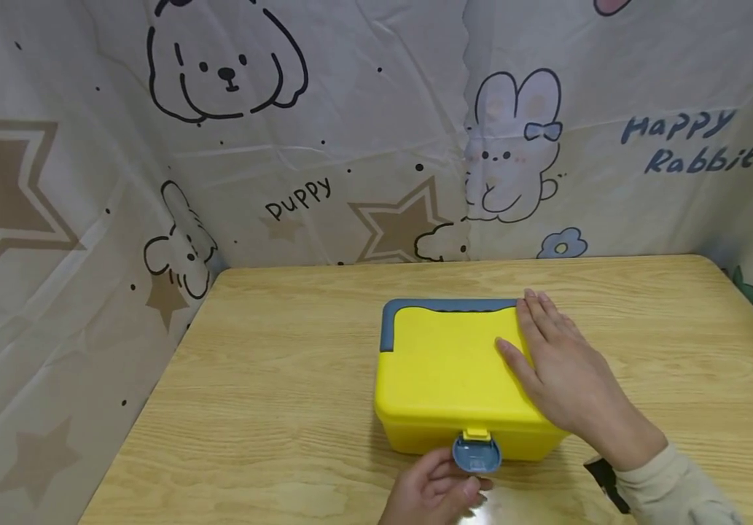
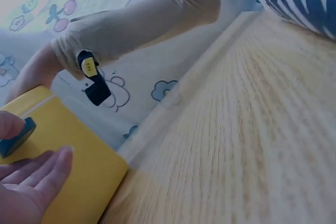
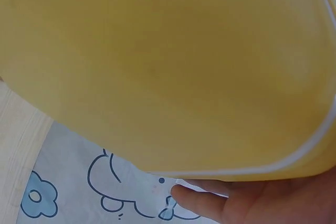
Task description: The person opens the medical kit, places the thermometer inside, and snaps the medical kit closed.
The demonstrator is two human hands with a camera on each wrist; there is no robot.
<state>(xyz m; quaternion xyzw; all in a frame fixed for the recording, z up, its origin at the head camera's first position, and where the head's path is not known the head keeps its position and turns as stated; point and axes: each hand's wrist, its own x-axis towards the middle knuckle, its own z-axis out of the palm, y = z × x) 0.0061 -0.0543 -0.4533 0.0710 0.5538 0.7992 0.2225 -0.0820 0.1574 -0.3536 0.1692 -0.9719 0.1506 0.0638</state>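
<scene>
A yellow box [image 1: 455,364] with a blue-grey carrying handle [image 1: 455,305] folded along its lid sits on the table, its lid down. On the front, the blue-grey latch [image 1: 477,453] is swung outward from the wall. My left hand [image 1: 431,488] is at the latch; in the left wrist view its thumb touches the latch [image 2: 18,137], and the other fingers lie below, apart from it. My right hand [image 1: 563,368] rests flat on the lid's right side with straight fingers. The right wrist view is mostly filled by the box's yellow side [image 3: 173,72].
The wooden table [image 1: 271,379] extends around the box on both sides. Behind it and along the left hangs a pale curtain [image 1: 350,131] printed with cartoon animals and stars. A black strap device [image 1: 606,481] is on the right wrist.
</scene>
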